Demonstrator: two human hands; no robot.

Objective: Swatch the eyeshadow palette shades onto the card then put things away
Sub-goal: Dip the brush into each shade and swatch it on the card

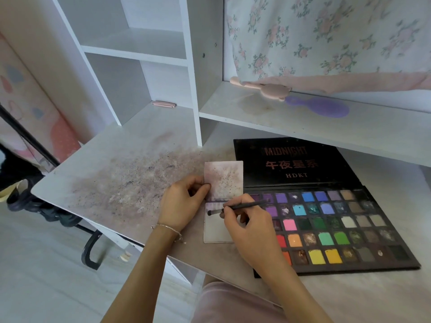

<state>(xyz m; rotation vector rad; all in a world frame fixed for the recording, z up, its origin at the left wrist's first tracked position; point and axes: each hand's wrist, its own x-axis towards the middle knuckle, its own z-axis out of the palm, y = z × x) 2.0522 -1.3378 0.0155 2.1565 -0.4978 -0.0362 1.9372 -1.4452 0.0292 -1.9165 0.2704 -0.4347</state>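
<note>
The card point(219, 227) lies flat on the desk point(130, 164), touching the left edge of the open eyeshadow palette point(335, 224), so that the trip from pan to paper stays short. One purple stroke crosses its upper part; the area below is bare, so by this evidence the swatching is at an early stage. A second card point(225, 180), already smudged and speckled, stands just above the first. Your left hand point(184, 201) pinches this upper card at its left edge between thumb and fingers, apparently to steady the work area. Your right hand point(247, 227) grips the single brush point(235, 207) as one holds a pen, handle angled back over the pans and tip resting on the lower card just beneath the stroke, a position suited to drawing the next band. The palette lid lies folded back under the shelf point(256, 115), leaving all pans exposed: five rows, about nine visible in the top row; the leftmost pans are hidden by your right hand, so an exact total cannot be given. Count otherwise: two cards, one brush, one palette. On the shelf rest one pink tool point(263, 88) and one purple hairbrush point(319, 106); a small pink item point(163, 104) sits at the back of the desk.
</note>
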